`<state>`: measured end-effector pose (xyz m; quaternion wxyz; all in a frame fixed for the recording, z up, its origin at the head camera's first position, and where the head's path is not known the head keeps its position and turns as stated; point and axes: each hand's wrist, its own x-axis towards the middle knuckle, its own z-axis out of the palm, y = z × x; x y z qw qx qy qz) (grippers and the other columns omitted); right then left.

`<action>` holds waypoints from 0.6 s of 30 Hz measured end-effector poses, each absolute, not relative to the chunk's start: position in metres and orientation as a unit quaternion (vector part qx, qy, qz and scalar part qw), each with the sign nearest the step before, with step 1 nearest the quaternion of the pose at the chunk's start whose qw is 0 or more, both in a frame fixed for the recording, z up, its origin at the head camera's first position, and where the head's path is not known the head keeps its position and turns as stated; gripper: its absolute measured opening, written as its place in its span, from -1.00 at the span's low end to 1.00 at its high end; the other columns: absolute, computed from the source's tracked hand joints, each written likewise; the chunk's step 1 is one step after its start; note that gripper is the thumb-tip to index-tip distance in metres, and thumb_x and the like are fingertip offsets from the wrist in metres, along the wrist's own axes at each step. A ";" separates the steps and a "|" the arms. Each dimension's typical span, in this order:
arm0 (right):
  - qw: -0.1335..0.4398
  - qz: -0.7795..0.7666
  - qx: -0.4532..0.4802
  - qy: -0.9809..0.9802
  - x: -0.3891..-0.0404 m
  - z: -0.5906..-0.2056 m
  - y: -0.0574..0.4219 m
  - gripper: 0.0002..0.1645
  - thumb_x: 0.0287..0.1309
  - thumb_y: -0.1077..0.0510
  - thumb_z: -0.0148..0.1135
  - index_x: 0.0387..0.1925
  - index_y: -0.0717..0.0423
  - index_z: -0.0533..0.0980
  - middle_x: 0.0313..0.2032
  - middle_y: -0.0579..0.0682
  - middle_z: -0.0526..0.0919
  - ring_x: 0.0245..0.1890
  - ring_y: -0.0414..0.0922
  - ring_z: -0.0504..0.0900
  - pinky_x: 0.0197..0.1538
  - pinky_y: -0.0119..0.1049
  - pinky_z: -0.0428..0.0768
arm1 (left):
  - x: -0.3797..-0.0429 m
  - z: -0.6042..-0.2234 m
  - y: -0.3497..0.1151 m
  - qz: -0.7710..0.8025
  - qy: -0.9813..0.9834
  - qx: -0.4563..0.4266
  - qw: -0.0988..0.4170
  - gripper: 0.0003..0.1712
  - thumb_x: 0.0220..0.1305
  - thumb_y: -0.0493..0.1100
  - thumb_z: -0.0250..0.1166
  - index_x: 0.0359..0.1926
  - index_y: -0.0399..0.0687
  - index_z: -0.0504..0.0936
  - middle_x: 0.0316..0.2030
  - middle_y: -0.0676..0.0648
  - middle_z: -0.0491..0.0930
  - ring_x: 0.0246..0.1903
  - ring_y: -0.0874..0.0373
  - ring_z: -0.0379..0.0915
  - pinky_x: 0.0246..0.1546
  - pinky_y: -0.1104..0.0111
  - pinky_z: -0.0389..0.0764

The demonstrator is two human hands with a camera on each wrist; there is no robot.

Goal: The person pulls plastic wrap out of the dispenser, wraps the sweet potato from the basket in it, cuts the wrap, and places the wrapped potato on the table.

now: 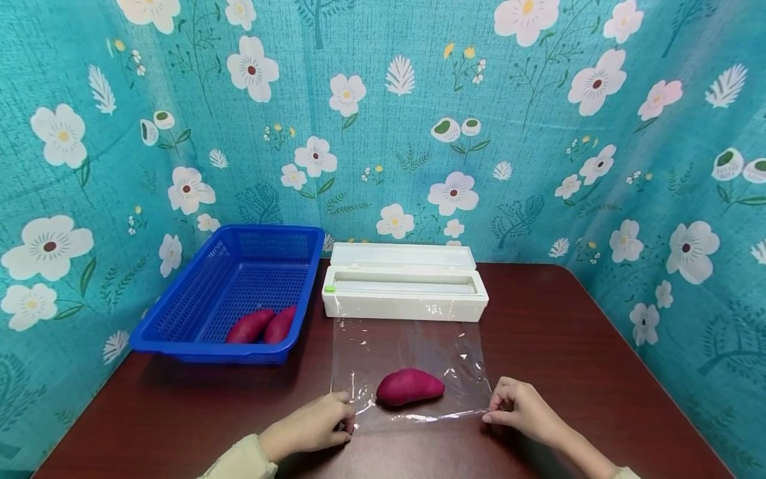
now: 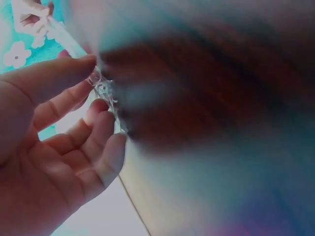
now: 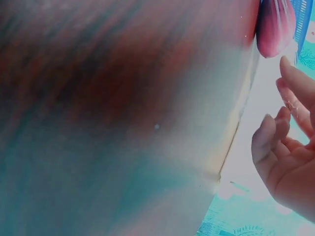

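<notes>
A sheet of clear cling film (image 1: pixel 413 346) runs from the white dispenser box (image 1: pixel 407 307) toward the near edge of the table. On the film lies one purple-red sweet potato (image 1: pixel 409 387), its narrow end pointing right. My left hand (image 1: pixel 314 420) pinches the film's near left corner; crumpled film shows at its fingertips in the left wrist view. At the near right corner, my right hand (image 1: pixel 526 409) holds the film between thumb and fingers. The right wrist view shows that hand (image 3: pixel 290 152) with a small wisp of film at the fingers.
A blue plastic basket (image 1: pixel 230 229) stands at the left with two more sweet potatoes (image 1: pixel 250 326) in it. The dispenser's lid (image 1: pixel 402 255) is raised, showing the roll (image 1: pixel 403 287) inside. Behind the dark red table (image 1: pixel 538 313) hangs a teal flowered curtain (image 1: pixel 383 153).
</notes>
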<state>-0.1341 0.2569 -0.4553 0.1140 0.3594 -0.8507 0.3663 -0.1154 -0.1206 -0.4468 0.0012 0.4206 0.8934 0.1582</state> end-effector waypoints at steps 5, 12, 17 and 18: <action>0.159 0.375 0.363 -0.838 -0.138 -0.456 0.256 -0.70 -0.42 0.24 0.49 -0.69 -0.14 0.49 -0.51 -0.17 0.41 -0.53 -0.29 0.36 -0.51 -0.56 0.28 | -0.116 -0.448 -0.121 0.144 0.888 0.430 -0.078 -0.79 -0.16 -0.17 0.36 -0.68 0.10 0.46 -0.56 0.20 0.26 -0.51 0.37 0.24 -0.53 0.60 0.30; 0.184 0.407 0.392 -0.804 -0.146 -0.458 0.255 -0.62 -0.47 0.38 0.48 -0.68 -0.11 0.49 -0.42 -0.03 0.51 -0.36 -0.21 0.41 -0.30 -0.57 0.30 | -0.122 -0.450 -0.122 0.194 0.873 0.432 -0.122 -0.79 -0.21 -0.25 0.33 -0.66 0.07 0.44 -0.55 0.20 0.30 -0.47 0.34 0.24 -0.45 0.61 0.30; 0.126 0.471 0.394 -0.779 -0.144 -0.450 0.249 -0.65 -0.39 0.51 0.38 -0.65 0.03 0.50 -0.39 0.14 0.59 -0.28 -0.07 0.52 -0.20 -0.55 0.40 | -0.126 -0.453 -0.123 0.267 0.854 0.432 -0.110 -0.80 -0.16 -0.33 0.27 -0.61 0.01 0.41 -0.57 0.19 0.35 -0.51 0.40 0.28 -0.43 0.65 0.32; 0.108 0.486 0.391 -0.774 -0.142 -0.447 0.248 -0.67 -0.34 0.53 0.35 -0.63 0.07 0.49 -0.40 0.17 0.60 -0.28 -0.08 0.55 -0.21 -0.53 0.43 | -0.126 -0.453 -0.123 0.279 0.853 0.429 -0.103 -0.80 -0.13 -0.33 0.26 -0.59 0.01 0.40 -0.57 0.19 0.36 -0.51 0.41 0.29 -0.44 0.66 0.33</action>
